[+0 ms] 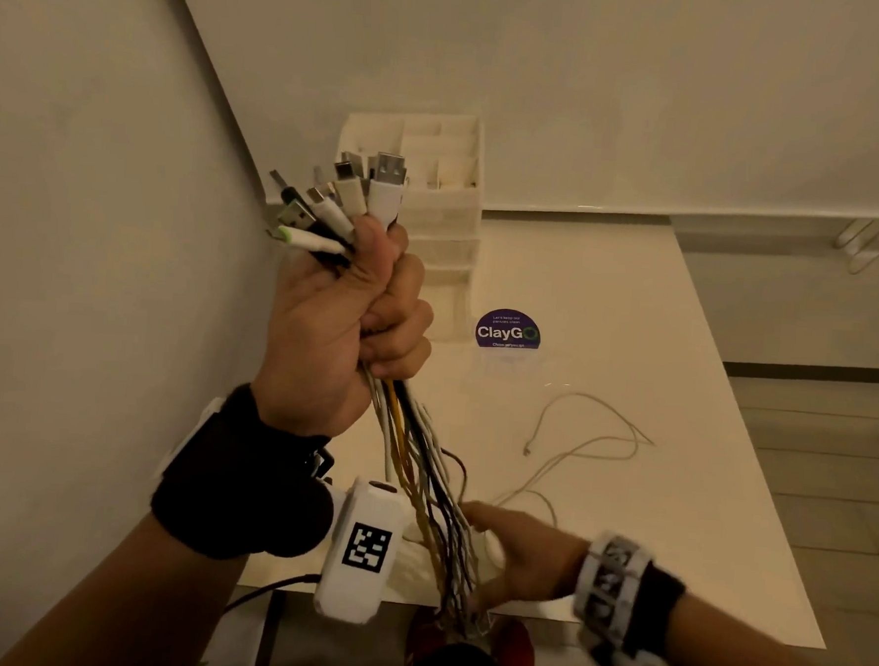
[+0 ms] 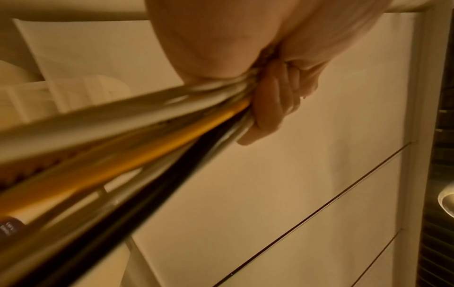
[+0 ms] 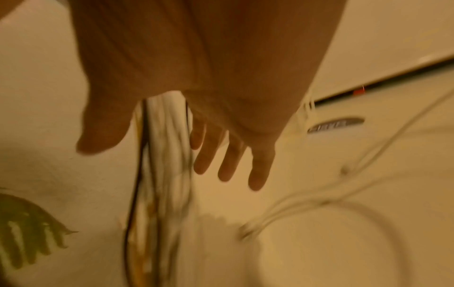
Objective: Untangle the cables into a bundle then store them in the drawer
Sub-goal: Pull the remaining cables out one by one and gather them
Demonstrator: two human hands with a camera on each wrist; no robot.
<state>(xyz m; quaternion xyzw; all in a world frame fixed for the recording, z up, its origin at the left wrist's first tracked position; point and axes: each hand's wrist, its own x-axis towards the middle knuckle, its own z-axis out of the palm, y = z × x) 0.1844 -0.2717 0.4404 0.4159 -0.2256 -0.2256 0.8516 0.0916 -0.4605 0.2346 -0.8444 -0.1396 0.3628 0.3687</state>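
Note:
My left hand (image 1: 356, 307) is raised in a fist and grips a bundle of cables (image 1: 418, 475) just below their plugs (image 1: 353, 199), which fan out above the thumb. White, yellow and black cords hang from the fist down past the table's near edge. In the left wrist view the fingers (image 2: 270, 101) curl round the cords (image 2: 147, 139). My right hand (image 1: 521, 559) sits low against the hanging cords, which run between its thumb and straight fingers (image 3: 230, 159). A white drawer unit (image 1: 449, 220) stands at the back of the table.
One thin white cable (image 1: 574, 444) lies loose on the white table (image 1: 647, 525), right of the bundle. A round purple sticker (image 1: 508, 329) lies in front of the drawer unit. A wall runs along the left, and the floor lies beyond the table's right edge.

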